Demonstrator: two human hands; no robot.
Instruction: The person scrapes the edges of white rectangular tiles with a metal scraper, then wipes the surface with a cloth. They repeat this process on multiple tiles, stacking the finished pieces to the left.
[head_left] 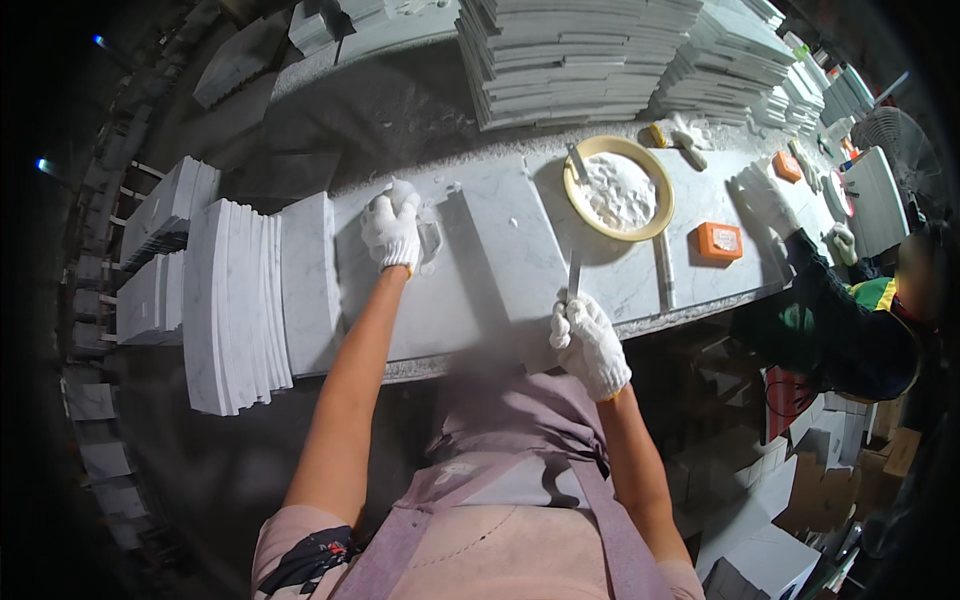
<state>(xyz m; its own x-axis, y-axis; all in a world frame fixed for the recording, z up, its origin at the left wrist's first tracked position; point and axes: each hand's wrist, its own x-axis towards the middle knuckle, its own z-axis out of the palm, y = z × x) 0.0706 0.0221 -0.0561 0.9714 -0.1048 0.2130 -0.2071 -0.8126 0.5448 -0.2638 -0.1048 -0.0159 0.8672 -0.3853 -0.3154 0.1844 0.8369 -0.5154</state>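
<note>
My left hand [392, 228], in a white knitted glove, presses down on the pale stone worktop [400, 320] with its fingers curled. Whatever lies under those fingers is hidden; a whitish smear [430, 245] shows beside them. A flat marble tile [515, 250] rests between my two hands, with a small white crumb on it. Closed around the handle of a narrow metal putty knife [574, 272], my right hand [590, 345] is gloved too and hovers by the bench's front edge, blade pointing up and away. Beyond it stands a yellow bowl [568, 190] of white paste or powder, a metal blade leaning inside.
Upright marble tiles [235, 300] crowd the left end; tall tile stacks [580, 60] rise at the back. Orange blocks [720, 241] and a yellow-handled tool [657, 135] lie rightward. A co-worker's dark sleeve [810, 265] reaches in at right, near a fan [888, 135].
</note>
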